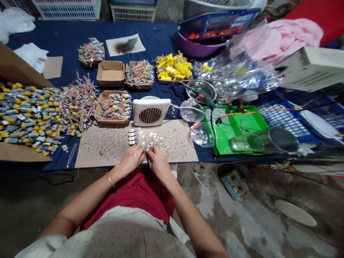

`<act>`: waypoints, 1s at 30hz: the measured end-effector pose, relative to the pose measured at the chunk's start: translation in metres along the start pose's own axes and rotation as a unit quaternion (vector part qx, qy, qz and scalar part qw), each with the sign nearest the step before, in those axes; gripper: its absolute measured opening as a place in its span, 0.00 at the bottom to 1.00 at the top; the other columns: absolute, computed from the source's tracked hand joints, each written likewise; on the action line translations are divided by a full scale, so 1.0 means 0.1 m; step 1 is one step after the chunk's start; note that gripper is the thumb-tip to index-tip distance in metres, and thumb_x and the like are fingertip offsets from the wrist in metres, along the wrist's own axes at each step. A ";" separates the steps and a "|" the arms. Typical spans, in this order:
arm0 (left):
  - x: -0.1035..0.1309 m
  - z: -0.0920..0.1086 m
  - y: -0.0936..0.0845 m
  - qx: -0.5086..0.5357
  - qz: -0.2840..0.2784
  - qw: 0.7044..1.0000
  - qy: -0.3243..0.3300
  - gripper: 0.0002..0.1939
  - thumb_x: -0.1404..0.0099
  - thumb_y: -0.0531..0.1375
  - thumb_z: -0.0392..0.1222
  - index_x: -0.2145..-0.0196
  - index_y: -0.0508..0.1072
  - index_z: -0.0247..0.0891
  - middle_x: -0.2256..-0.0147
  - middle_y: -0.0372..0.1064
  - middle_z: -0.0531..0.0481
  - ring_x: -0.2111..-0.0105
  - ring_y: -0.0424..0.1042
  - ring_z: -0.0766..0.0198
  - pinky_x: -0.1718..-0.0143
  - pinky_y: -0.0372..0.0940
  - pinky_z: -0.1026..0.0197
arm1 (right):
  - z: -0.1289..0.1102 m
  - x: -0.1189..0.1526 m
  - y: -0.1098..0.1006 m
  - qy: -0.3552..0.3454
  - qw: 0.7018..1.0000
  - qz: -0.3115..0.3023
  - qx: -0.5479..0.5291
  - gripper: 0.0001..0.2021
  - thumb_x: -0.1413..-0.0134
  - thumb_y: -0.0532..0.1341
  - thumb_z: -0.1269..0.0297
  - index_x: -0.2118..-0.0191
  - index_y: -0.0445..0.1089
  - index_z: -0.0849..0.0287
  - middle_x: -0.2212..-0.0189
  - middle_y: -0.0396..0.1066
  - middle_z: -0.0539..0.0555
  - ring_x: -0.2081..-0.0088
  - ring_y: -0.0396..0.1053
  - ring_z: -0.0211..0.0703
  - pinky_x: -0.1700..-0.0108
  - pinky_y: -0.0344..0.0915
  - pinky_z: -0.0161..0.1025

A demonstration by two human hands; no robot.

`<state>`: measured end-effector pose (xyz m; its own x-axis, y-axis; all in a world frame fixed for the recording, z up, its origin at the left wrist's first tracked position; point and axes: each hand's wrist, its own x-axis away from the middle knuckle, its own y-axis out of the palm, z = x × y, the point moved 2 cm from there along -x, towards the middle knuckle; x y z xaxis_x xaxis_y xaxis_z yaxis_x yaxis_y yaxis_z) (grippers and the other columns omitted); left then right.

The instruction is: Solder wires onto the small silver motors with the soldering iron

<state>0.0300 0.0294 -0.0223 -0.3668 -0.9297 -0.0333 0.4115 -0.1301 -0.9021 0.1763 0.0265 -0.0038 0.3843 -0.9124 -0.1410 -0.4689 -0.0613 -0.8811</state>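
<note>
My left hand [133,157] and my right hand [158,157] meet over the front edge of a cardboard sheet [91,143]. Both have their fingers pinched together, and whatever lies between the fingertips is too small to make out. Just beyond my left hand stands a short row of small motors [132,137] with yellow ends. Loose small metal parts [172,141] are scattered over the cardboard in front of and beside my right hand. Farther left on the sheet lies a small part with wires [107,146].
A white vented box [151,112] stands behind the cardboard. Many motors [27,118] fill a carton at left. Cardboard trays hold wired motors [114,105] and yellow parts [174,67]. On the right are a green basket [242,122], a soldering iron [205,98] with its cord and a metal bowl [209,87].
</note>
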 end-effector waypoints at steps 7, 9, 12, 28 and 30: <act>0.06 -0.05 -0.11 0.080 0.016 0.996 -0.030 0.07 0.33 0.56 0.36 0.61 0.74 0.36 0.64 0.72 0.46 0.61 0.71 0.60 0.56 0.65 0.60 | 0.04 0.02 0.03 0.036 0.995 0.048 -0.075 0.09 0.39 0.56 0.69 0.66 0.73 0.58 0.67 0.67 0.57 0.61 0.60 0.49 0.58 0.60 0.44; 0.05 -0.05 -0.12 0.125 0.027 0.991 -0.039 0.07 0.33 0.57 0.36 0.61 0.75 0.37 0.63 0.72 0.46 0.61 0.71 0.61 0.55 0.65 0.61 | 0.06 0.02 0.04 0.051 0.991 0.066 -0.108 0.08 0.39 0.56 0.68 0.65 0.73 0.58 0.67 0.68 0.57 0.61 0.62 0.49 0.56 0.61 0.44; 0.02 -0.02 -0.13 0.213 0.049 0.974 -0.058 0.07 0.34 0.58 0.37 0.62 0.76 0.37 0.64 0.74 0.48 0.62 0.72 0.63 0.56 0.65 0.62 | 0.05 0.01 0.04 0.069 0.981 0.083 -0.158 0.09 0.38 0.55 0.67 0.65 0.72 0.57 0.67 0.69 0.55 0.61 0.66 0.47 0.57 0.63 0.43; -0.24 0.22 -0.27 -0.106 -0.069 0.987 -0.094 0.13 0.30 0.49 0.36 0.59 0.74 0.32 0.61 0.73 0.39 0.59 0.72 0.54 0.60 0.64 0.57 | 0.16 0.09 -0.02 0.107 0.983 0.114 -0.098 0.11 0.37 0.55 0.64 0.63 0.74 0.57 0.67 0.69 0.57 0.61 0.63 0.50 0.55 0.62 0.45; -0.27 0.23 -0.26 -0.110 -0.086 0.986 -0.094 0.13 0.30 0.50 0.37 0.59 0.74 0.32 0.60 0.73 0.39 0.59 0.72 0.54 0.60 0.64 0.57 | 0.13 0.05 0.00 0.097 0.987 0.097 -0.080 0.10 0.38 0.56 0.66 0.65 0.74 0.57 0.68 0.68 0.57 0.61 0.63 0.49 0.56 0.61 0.44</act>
<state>0.0485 0.0501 0.0123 -0.2457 -0.9505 0.1901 0.1590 -0.2330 -0.9594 0.1888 0.0272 -0.0110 0.1218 -0.9726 -0.1978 -0.6437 0.0743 -0.7617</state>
